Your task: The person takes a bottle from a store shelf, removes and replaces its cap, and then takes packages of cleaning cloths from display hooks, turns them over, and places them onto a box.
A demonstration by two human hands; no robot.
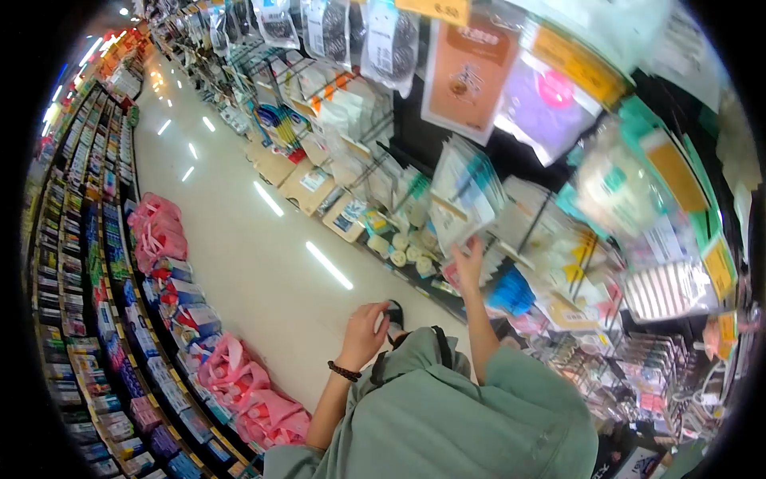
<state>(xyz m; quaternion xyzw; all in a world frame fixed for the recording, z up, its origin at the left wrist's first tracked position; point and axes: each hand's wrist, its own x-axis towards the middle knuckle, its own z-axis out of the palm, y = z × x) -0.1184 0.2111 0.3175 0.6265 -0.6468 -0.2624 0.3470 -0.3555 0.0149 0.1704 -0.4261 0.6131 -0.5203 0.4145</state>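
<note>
My right hand reaches to the hanging rack on the right, its fingers closed at the lower edge of a flat clear packet with white and teal contents. Several similar packets hang behind it on the same hook. What is inside them I cannot make out. My left hand, with a dark beaded bracelet at the wrist, is held in front of my body above the floor. Its fingers are curled in, and nothing shows in them.
Hooks on the right carry an orange-brown packet, a purple packet and a striped item. Cardboard boxes line the rack's foot. Across the aisle floor stand curved shelves and pink bags.
</note>
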